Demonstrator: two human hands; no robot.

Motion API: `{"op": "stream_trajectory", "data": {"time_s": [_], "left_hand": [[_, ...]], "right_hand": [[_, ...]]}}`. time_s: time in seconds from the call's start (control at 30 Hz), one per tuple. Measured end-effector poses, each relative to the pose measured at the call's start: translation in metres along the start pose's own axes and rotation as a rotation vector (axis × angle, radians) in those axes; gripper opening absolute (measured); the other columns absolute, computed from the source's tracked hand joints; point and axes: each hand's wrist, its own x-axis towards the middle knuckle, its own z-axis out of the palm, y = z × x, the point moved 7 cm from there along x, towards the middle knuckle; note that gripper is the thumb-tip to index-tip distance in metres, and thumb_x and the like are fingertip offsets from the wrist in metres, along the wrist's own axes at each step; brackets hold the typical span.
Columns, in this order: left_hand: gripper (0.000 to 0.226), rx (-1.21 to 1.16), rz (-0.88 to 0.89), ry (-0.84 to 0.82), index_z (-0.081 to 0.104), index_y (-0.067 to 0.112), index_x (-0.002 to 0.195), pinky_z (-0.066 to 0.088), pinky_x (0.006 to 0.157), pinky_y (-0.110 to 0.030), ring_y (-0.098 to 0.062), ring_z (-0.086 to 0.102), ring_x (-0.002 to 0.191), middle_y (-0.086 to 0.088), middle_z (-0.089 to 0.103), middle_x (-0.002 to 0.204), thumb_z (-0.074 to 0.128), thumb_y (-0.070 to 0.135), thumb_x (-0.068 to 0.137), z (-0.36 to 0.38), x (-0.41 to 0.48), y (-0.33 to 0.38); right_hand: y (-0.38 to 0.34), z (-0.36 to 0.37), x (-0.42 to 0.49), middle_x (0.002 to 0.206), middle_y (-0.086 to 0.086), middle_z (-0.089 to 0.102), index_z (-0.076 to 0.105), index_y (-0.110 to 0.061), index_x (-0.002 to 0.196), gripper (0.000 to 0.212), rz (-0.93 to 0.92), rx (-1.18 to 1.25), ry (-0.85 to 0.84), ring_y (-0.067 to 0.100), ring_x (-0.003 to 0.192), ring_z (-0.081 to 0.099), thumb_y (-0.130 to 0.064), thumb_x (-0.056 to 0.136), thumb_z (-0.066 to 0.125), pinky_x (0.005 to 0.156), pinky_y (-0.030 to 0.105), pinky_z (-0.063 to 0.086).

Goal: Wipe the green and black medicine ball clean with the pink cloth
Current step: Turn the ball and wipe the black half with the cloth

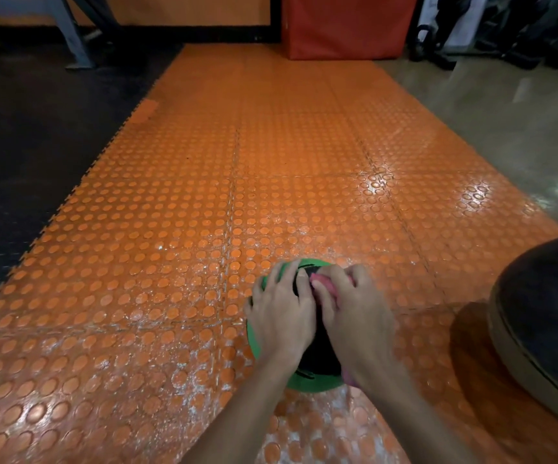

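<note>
The ball point(319, 358) sits on the orange mat point(204, 195), near a bigger dark ball point(545, 313). The left hand point(282, 316) lies spread flat on it; the right hand point(357, 313) bunches the cloth point(321, 281) (mostly hidden) against its top.

left hand point(281, 313), right hand point(354, 318) with pink cloth point(325, 283) atop medicine ball point(321, 358)

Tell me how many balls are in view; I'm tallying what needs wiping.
2: the green ball being wiped, bottom centre, and a dark ball at the right edge. More may hide in the far clutter.
</note>
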Motion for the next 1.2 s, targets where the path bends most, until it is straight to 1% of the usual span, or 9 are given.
{"op": "stream_trajectory", "data": {"time_s": [0.17, 0.27, 0.37, 0.53, 0.8, 0.9, 1.03, 1.1, 1.2], "left_hand": [[0.039, -0.115, -0.005, 0.002, 0.045, 0.044, 0.131, 0.022, 0.111, -0.038, -0.011, 0.029, 0.134, 0.020, 0.038, 0.143, 0.023, 0.043, 0.098, -0.008, 0.004, -0.014], [0.037, -0.147, -0.004, -0.020, 0.046, 0.043, 0.130, 0.021, 0.110, -0.037, -0.011, 0.028, 0.135, 0.018, 0.038, 0.143, 0.027, 0.039, 0.099, -0.009, 0.006, -0.016], [0.038, -0.114, 0.020, -0.021, 0.046, 0.042, 0.131, 0.022, 0.112, -0.039, -0.011, 0.029, 0.135, 0.018, 0.038, 0.143, 0.027, 0.039, 0.099, -0.008, 0.007, -0.013], [0.037, -0.166, 0.002, -0.014, 0.051, 0.040, 0.128, 0.031, 0.107, -0.042, -0.011, 0.036, 0.131, 0.019, 0.044, 0.139, 0.029, 0.036, 0.098, -0.009, 0.017, -0.016], [0.035, -0.131, 0.079, -0.126, 0.052, 0.041, 0.126, 0.028, 0.107, -0.034, -0.011, 0.038, 0.130, 0.018, 0.045, 0.139, 0.030, 0.037, 0.100, -0.007, 0.028, -0.008], [0.035, -0.125, 0.102, -0.137, 0.052, 0.040, 0.126, 0.030, 0.107, -0.036, -0.011, 0.039, 0.129, 0.019, 0.045, 0.139, 0.029, 0.037, 0.100, -0.007, 0.026, -0.006], [0.036, -0.191, 0.017, -0.124, 0.054, 0.036, 0.126, 0.035, 0.098, -0.033, -0.015, 0.045, 0.123, 0.013, 0.050, 0.136, 0.029, 0.033, 0.100, -0.012, 0.031, -0.014], [0.035, -0.218, -0.029, -0.132, 0.054, 0.038, 0.124, 0.035, 0.095, -0.031, -0.015, 0.047, 0.122, 0.013, 0.051, 0.135, 0.029, 0.034, 0.100, -0.014, 0.035, -0.017], [0.036, -0.164, -0.012, -0.167, 0.053, 0.040, 0.125, 0.033, 0.099, -0.031, -0.014, 0.043, 0.125, 0.014, 0.047, 0.138, 0.028, 0.036, 0.100, -0.012, 0.034, -0.010]], "right_hand": [[0.054, 0.003, -0.002, 0.094, -0.003, 0.053, 0.061, -0.027, 0.098, 0.021, 0.245, 0.072, -0.011, 0.009, 0.070, 0.046, -0.034, 0.093, 0.043, 0.052, 0.012, 0.027], [0.079, 0.006, 0.005, 0.093, -0.001, 0.060, 0.054, -0.036, 0.088, 0.013, 0.312, 0.071, -0.080, 0.011, 0.075, 0.053, -0.039, 0.091, 0.042, 0.059, 0.024, 0.044], [0.050, 0.003, 0.034, 0.096, -0.005, 0.056, 0.058, -0.034, 0.097, 0.018, 0.160, 0.147, -0.049, 0.010, 0.081, 0.052, -0.043, 0.090, 0.044, 0.065, 0.024, 0.041], [0.001, 0.021, 0.043, 0.093, -0.004, 0.049, 0.057, -0.028, 0.101, 0.023, -0.198, -0.121, -0.186, 0.018, 0.077, 0.051, -0.043, 0.091, 0.043, 0.058, 0.029, 0.042], [0.027, -0.008, -0.031, 0.083, -0.002, 0.054, 0.062, -0.019, 0.090, 0.021, -0.178, 0.060, 0.062, 0.011, 0.068, 0.050, -0.033, 0.086, 0.048, 0.056, 0.011, 0.035], [0.009, 0.001, 0.009, 0.083, -0.002, 0.051, 0.062, -0.020, 0.090, 0.026, -0.222, -0.043, -0.032, 0.015, 0.067, 0.050, -0.038, 0.088, 0.043, 0.047, 0.018, 0.035], [-0.014, 0.035, 0.056, 0.098, -0.003, 0.048, 0.053, -0.027, 0.104, 0.023, -0.285, -0.205, -0.267, 0.020, 0.085, 0.052, -0.042, 0.093, 0.040, 0.059, 0.030, 0.042], [-0.018, 0.028, 0.044, 0.095, -0.002, 0.050, 0.056, -0.025, 0.099, 0.022, -0.342, -0.198, -0.161, 0.019, 0.080, 0.051, -0.040, 0.092, 0.042, 0.054, 0.029, 0.042], [0.005, 0.008, -0.021, 0.089, 0.003, 0.055, 0.059, -0.020, 0.092, 0.019, -0.267, -0.011, 0.044, 0.015, 0.073, 0.049, -0.034, 0.089, 0.046, 0.055, 0.011, 0.034]]}}
